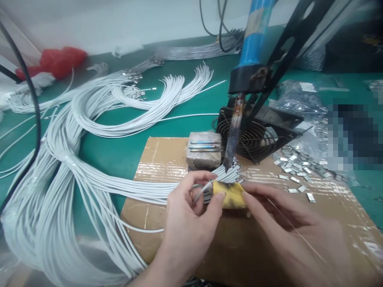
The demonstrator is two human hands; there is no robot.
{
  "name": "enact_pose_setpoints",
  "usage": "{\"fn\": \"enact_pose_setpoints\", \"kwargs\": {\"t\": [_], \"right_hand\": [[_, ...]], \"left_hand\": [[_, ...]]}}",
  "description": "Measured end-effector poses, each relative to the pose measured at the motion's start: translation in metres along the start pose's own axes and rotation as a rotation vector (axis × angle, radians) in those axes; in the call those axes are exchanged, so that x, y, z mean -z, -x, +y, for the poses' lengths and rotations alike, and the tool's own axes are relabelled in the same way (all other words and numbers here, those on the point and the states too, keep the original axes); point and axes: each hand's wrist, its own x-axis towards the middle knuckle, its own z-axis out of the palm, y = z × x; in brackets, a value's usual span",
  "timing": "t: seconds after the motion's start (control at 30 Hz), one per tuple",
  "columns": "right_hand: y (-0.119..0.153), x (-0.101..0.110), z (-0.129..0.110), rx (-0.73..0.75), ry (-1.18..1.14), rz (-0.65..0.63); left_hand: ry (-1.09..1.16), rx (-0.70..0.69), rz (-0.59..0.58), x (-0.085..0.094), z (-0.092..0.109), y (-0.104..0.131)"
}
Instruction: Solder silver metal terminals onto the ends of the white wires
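My left hand is closed in a pinch on a white cable, with its thumb lying on a yellow, scorch-marked piece. At the right end of that piece are the fingertips of my right hand. They are pinched together, and a thin solder wire runs from between them back across the hand. Just above the yellow piece, the tip of a blue-handled soldering iron points down, clamped on a black stand. Cable ends lie bunched behind my fingers. What exactly sits between the fingertips is hidden.
Big bundles of white cables fill the left side. A grey block with metal rods stands on the cardboard. Behind the iron is a black fan. Small metal pieces and plastic bags lie at the right.
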Motion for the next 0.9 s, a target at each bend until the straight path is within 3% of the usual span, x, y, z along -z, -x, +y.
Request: {"fn": "enact_pose_setpoints", "kwargs": {"t": [0.1,0.2,0.27,0.33,0.4,0.47,0.6,0.73,0.9], "right_hand": [[0.01,0.025,0.025,-0.134,-0.063,-0.095],[0.021,0.053,0.049,-0.101,0.207,-0.15],[0.024,0.067,0.056,-0.124,0.358,-0.089],[0.02,0.073,0.057,-0.138,0.474,0.08],[0.01,0.073,0.053,0.021,0.642,0.12],[-0.002,0.071,0.05,0.174,0.716,0.064],[-0.016,0.065,0.053,0.3,0.718,-0.028],[-0.018,0.062,0.06,0.298,0.77,-0.004],[-0.021,0.059,0.059,0.169,0.749,0.012]], "left_hand": [[0.163,0.101,-0.058,0.007,0.0,0.008],[0.251,0.198,-0.07,0.013,0.003,0.014],[0.242,0.218,-0.08,0.015,0.004,0.014],[0.2,0.185,-0.091,0.014,0.005,0.014],[0.151,0.134,-0.087,0.012,0.005,0.015],[0.099,0.096,-0.073,0.009,0.006,0.016],[0.071,0.106,-0.041,0.004,0.012,0.02],[0.076,0.147,-0.032,0.001,0.017,0.023],[0.062,0.145,-0.039,-0.001,0.02,0.025]]}}
